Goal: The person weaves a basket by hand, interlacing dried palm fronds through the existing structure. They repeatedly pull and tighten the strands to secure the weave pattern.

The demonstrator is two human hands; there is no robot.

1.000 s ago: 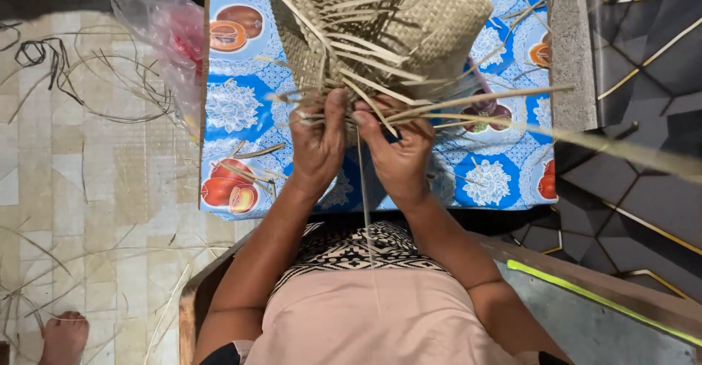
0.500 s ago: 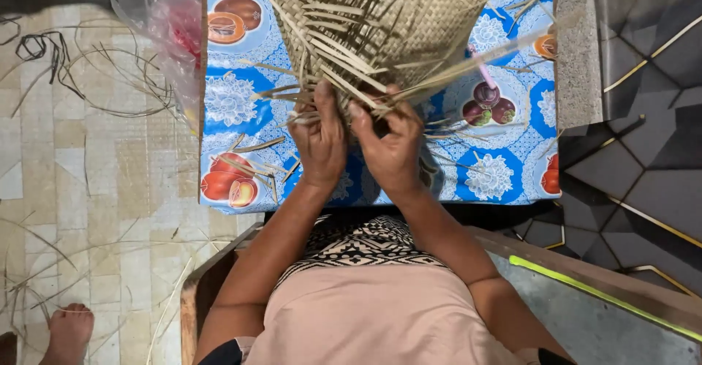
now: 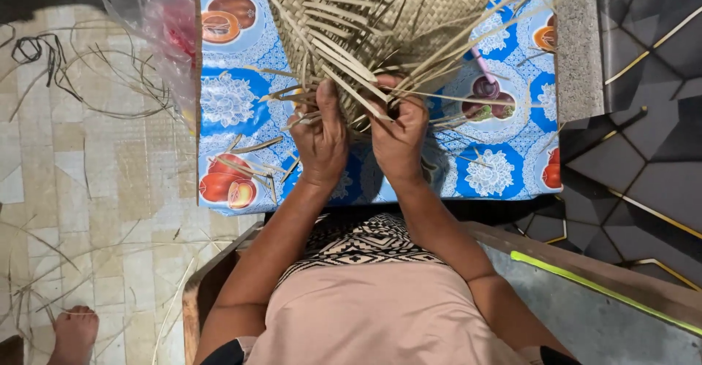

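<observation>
A half-woven basket of pale dry leaf strips (image 3: 380, 14) lies on a table covered with a blue fruit-patterned cloth (image 3: 234, 102). Loose strip ends stick out of its near edge in all directions. My left hand (image 3: 320, 138) pinches several strips at the basket's near rim, thumb up along one strip. Beside it and touching, my right hand (image 3: 398, 135) grips a bundle of strips, fingers curled over them.
A clear plastic bag with something red inside (image 3: 157, 25) hangs off the table's left corner. Loose strips and a dark cord (image 3: 44, 51) litter the tiled floor at left. A bare foot (image 3: 73, 332) shows at bottom left. A wooden seat edge (image 3: 208, 292) is under me.
The basket has shifted up and right in view and its loose strips have spread. Both hands moved up along the rim and closed tighter together on the strips.
</observation>
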